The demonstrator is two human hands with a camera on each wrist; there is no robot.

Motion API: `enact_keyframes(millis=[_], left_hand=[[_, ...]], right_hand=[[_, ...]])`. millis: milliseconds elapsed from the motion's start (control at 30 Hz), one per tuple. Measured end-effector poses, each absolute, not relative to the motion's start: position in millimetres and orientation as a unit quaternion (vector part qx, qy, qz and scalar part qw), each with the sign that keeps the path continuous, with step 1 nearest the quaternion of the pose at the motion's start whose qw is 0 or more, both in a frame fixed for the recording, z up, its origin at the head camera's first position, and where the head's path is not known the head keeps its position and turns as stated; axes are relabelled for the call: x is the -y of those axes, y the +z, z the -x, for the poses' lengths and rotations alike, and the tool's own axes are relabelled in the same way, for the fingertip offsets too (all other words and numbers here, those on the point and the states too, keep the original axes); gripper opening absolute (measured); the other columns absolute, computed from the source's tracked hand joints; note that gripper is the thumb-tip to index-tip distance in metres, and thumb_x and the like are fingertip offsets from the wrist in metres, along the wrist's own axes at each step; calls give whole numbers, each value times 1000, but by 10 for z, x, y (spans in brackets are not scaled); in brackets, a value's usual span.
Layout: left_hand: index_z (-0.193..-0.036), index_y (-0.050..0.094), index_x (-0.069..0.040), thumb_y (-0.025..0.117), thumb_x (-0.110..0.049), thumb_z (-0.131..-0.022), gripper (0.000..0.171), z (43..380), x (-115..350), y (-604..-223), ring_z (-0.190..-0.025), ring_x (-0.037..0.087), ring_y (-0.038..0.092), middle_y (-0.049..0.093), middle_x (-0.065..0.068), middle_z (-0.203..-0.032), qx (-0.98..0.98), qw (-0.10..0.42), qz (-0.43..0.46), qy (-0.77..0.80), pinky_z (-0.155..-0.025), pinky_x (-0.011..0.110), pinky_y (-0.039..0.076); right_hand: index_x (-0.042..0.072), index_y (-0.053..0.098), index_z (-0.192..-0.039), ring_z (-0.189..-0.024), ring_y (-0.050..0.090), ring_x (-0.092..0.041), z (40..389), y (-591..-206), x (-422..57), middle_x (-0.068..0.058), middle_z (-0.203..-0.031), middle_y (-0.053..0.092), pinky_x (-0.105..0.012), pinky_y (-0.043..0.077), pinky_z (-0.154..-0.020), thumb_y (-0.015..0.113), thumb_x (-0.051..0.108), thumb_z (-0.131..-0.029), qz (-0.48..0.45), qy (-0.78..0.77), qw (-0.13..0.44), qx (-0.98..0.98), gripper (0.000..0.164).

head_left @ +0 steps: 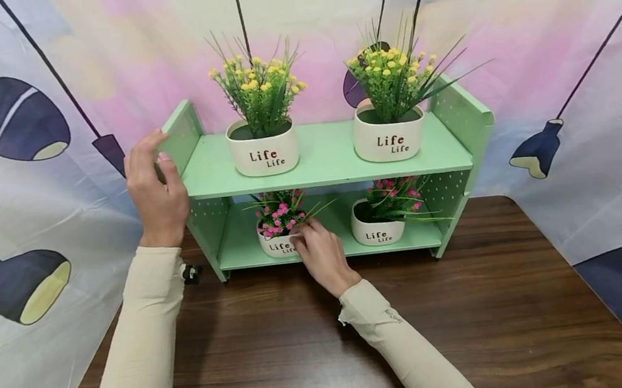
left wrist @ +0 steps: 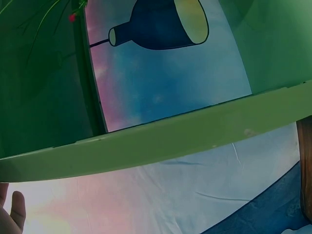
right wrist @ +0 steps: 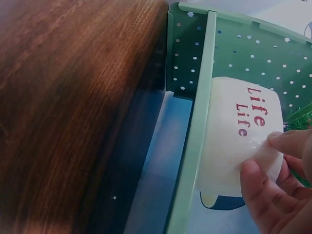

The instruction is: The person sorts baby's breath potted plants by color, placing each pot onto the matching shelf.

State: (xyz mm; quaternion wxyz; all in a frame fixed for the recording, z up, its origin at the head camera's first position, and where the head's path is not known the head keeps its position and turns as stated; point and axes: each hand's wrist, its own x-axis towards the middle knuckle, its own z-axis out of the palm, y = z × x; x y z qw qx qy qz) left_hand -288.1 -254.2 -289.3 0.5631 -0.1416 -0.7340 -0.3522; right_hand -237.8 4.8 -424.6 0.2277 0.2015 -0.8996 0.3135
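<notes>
My right hand (head_left: 323, 253) holds the rim of a white flowerpot (head_left: 278, 246) on the lower shelf's left half. In the right wrist view its fingers (right wrist: 258, 190) lie against the pot's lettered front (right wrist: 243, 141), others reaching over the rim. Pink flowers (head_left: 279, 217) grow from this pot. Beside the left side panel (head_left: 182, 138) of the green shelf rack (head_left: 332, 178) is my left hand (head_left: 157, 194), raised, fingers loosely bent and holding nothing; whether it touches the panel I cannot tell. Only its fingertips (left wrist: 17, 209) show in the left wrist view.
A second pink-flowered pot (head_left: 378, 228) stands on the lower shelf, to the right. Two yellow-flowered pots, one left (head_left: 263, 151) and one right (head_left: 390, 138), stand on the upper shelf. The rack sits at the back of a dark wooden table (head_left: 416, 328), before a painted curtain (head_left: 302, 5).
</notes>
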Motion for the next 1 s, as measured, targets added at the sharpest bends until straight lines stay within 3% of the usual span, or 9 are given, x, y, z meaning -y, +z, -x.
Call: enact_keyframes(millis=[367, 1000], left_hand=[[-127, 68, 4, 46, -11, -105, 35, 2844, 2515, -2874, -130, 39, 60, 68, 20, -136, 736, 560, 136, -354, -112, 45, 41], [-129, 70, -1, 45, -20, -107, 39, 2858, 2550, -2888, -132, 31, 60, 68, 13, -139, 740, 556, 140, -352, -113, 44, 41]], right_hand=[[12, 79, -107, -78, 71, -22, 2374, -4297, 6, -6, -109, 69, -39, 59, -65, 71, 17, -103, -195, 327, 250, 890, 10], [11, 77, -109, -83, 73, -20, 2372, -4373, 52, -7, -112, 67, -39, 60, -67, 70, 16, -104, -192, 343, 275, 878, 10]])
